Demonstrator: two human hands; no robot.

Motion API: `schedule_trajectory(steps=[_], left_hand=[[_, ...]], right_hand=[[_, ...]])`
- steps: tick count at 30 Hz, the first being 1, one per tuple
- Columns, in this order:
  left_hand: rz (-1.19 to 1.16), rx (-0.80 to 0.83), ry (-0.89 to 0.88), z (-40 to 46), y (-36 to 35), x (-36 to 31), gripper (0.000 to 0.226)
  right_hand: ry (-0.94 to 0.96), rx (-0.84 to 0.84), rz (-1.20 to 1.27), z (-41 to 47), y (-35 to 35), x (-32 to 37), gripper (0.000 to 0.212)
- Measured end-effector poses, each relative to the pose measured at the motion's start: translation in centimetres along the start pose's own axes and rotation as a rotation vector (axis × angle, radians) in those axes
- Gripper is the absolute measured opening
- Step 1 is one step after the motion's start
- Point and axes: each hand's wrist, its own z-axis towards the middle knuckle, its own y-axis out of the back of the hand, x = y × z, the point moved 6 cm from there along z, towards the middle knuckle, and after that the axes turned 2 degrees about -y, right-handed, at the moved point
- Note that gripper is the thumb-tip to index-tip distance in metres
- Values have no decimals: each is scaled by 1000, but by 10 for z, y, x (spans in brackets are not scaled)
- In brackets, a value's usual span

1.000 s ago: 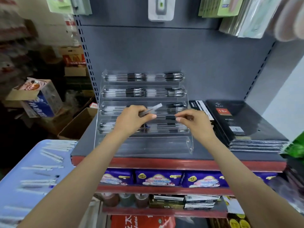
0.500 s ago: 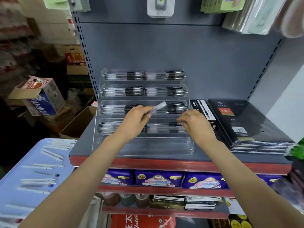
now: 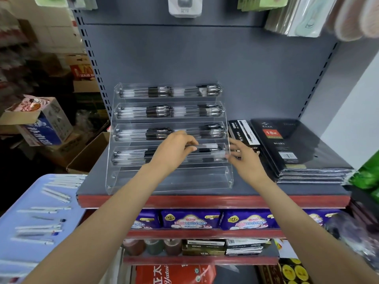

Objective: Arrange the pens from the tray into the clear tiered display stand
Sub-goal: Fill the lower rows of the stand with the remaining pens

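Four upper tiers of the clear stand (image 3: 114,160) on the grey shelf (image 3: 256,189) already hold rows of pens, while its lowest tier holds none. Our left hand (image 3: 174,148) pinches a pen (image 3: 207,147) over the fourth tier's right half. Our right hand (image 3: 246,160) hangs with loose, spread fingers just beside the stand's right wall. More pens lie scattered on the pale blue tray (image 3: 12,220) at lower left.
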Motion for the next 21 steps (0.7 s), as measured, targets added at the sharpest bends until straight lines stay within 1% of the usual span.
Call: schedule_trajectory(steps=[3, 6, 10, 15, 21], left_hand=[[80, 59, 20, 8, -10, -6, 22], [111, 108, 41, 13, -19, -9, 26], [99, 112, 15, 10, -20, -4, 27], [85, 210, -56, 2, -28, 0, 35], [85, 209, -66, 4, -32, -1, 36]], right_hand=[[16, 1, -8, -2, 0, 1, 52], [21, -5, -29, -2, 0, 0, 53], [8, -9, -38, 1, 0, -4, 53], [-2, -28, -27, 2, -1, -8, 54], [-14, -37, -6, 1, -1, -8, 54]])
